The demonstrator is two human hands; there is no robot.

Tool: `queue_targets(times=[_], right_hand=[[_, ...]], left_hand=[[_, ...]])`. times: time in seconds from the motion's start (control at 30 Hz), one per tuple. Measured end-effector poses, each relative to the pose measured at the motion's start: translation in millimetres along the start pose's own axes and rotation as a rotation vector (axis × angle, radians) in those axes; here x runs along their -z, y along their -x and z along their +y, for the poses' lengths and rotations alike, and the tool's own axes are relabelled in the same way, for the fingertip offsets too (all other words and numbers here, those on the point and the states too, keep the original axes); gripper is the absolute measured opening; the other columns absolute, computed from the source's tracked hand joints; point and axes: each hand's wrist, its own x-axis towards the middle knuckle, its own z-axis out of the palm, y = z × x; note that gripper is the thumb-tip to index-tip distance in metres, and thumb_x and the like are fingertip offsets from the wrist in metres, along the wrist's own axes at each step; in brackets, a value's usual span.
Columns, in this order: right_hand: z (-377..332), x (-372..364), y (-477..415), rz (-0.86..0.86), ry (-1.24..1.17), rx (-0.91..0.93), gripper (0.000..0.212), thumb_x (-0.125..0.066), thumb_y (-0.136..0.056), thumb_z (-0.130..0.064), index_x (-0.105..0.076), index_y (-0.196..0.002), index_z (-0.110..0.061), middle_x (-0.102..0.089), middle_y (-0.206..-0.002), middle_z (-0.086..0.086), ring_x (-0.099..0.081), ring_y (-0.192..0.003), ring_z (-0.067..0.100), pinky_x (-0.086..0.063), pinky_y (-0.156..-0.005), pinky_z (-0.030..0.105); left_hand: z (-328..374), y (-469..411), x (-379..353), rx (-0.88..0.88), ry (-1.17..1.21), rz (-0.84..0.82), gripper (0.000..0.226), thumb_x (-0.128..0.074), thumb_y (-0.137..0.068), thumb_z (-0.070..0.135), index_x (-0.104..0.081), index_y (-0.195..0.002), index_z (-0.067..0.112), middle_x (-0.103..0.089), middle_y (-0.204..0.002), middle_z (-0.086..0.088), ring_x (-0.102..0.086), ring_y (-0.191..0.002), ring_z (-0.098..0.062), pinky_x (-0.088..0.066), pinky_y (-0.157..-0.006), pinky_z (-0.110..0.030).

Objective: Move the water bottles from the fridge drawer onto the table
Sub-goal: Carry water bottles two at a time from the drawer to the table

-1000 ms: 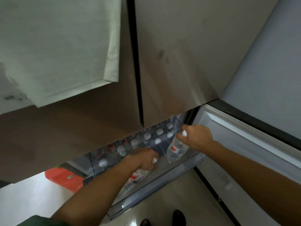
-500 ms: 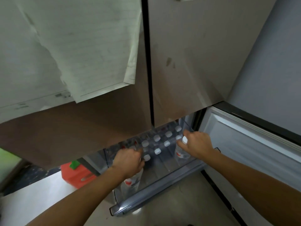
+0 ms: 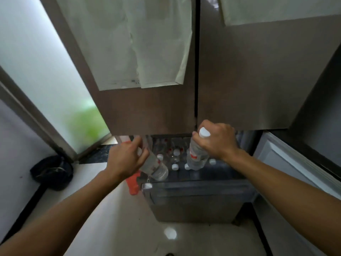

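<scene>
The fridge drawer (image 3: 193, 185) stands pulled out below the closed upper doors, with several clear water bottles (image 3: 176, 152) with white caps standing inside. My left hand (image 3: 125, 159) grips a clear bottle (image 3: 156, 169) by its neck, tilted, its base over the drawer's left front corner. My right hand (image 3: 217, 143) grips the neck of another bottle (image 3: 196, 156), white cap up, lifted above the bottles in the drawer. No table is in view.
The brown fridge doors (image 3: 239, 80) carry hanging papers (image 3: 132, 43). A red object (image 3: 133, 182) lies on the floor left of the drawer. A dark bag (image 3: 52, 172) sits by the left wall, next to a frosted glass door (image 3: 40, 71). An open white door panel (image 3: 295, 169) stands at right.
Both hands have risen out of the drawer, each lifting a bottle by its neck. The view has swung left, revealing the glass door and the dark bag.
</scene>
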Motion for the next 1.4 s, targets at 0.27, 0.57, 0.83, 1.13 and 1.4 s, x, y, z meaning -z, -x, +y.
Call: queue_targets(times=[0.27, 0.57, 0.83, 1.13, 1.4], right_hand=[[-142, -3, 6, -0.119, -0.222, 0.314, 0.03, -0.059, -0.079, -0.047, -0.062, -0.073, -0.018, -0.061, -0.058, 0.003, -0.051, -0.05, 0.02, -0.041, -0.052, 0.026], [-362, -15, 130, -0.36, -0.394, 0.687, 0.041, -0.045, -0.075, -0.055, -0.061, -0.073, -0.017, -0.064, -0.061, 0.008, -0.057, -0.055, 0.028, -0.039, -0.052, 0.029], [-578, -16, 296, -0.592, -0.523, 0.927, 0.035, -0.059, -0.084, -0.053, -0.063, -0.086, -0.019, -0.068, -0.076, 0.0, -0.057, -0.062, 0.016, -0.046, -0.059, 0.025], [-791, -5, 446, -0.707, -0.654, 1.214, 0.037, -0.054, -0.086, -0.055, -0.06, -0.086, -0.019, -0.065, -0.073, -0.001, -0.058, -0.06, 0.015, -0.041, -0.052, 0.023], [-956, -20, 554, -0.812, -0.737, 1.48, 0.031, -0.051, -0.091, -0.052, -0.047, -0.082, -0.023, -0.043, -0.059, -0.013, -0.044, -0.05, 0.004, -0.027, -0.045, 0.018]], left_hand=[[-42, 132, 144, 0.387, -0.162, 0.171, 0.032, -0.047, -0.084, 0.046, -0.057, -0.079, 0.016, -0.062, -0.061, -0.013, -0.049, -0.051, -0.03, -0.039, -0.053, -0.03], [-91, 387, 253, 0.766, -0.391, 0.024, 0.029, -0.048, -0.087, 0.044, -0.056, -0.083, 0.016, -0.052, -0.059, 0.0, -0.051, -0.054, -0.024, -0.031, -0.051, -0.026], [-109, 636, 357, 1.025, -0.546, -0.153, 0.021, -0.049, -0.092, 0.041, -0.045, -0.08, 0.024, -0.044, -0.056, 0.008, -0.04, -0.049, -0.008, -0.025, -0.046, -0.022], [-119, 851, 437, 1.363, -0.578, -0.207, 0.021, -0.048, -0.093, 0.043, -0.048, -0.084, 0.024, -0.053, -0.065, 0.007, -0.046, -0.054, -0.009, -0.027, -0.046, -0.021], [-158, 992, 472, 1.607, -0.471, -0.209, 0.02, -0.045, -0.094, 0.045, -0.047, -0.087, 0.027, -0.057, -0.071, 0.008, -0.055, -0.062, -0.011, -0.046, -0.057, -0.03]])
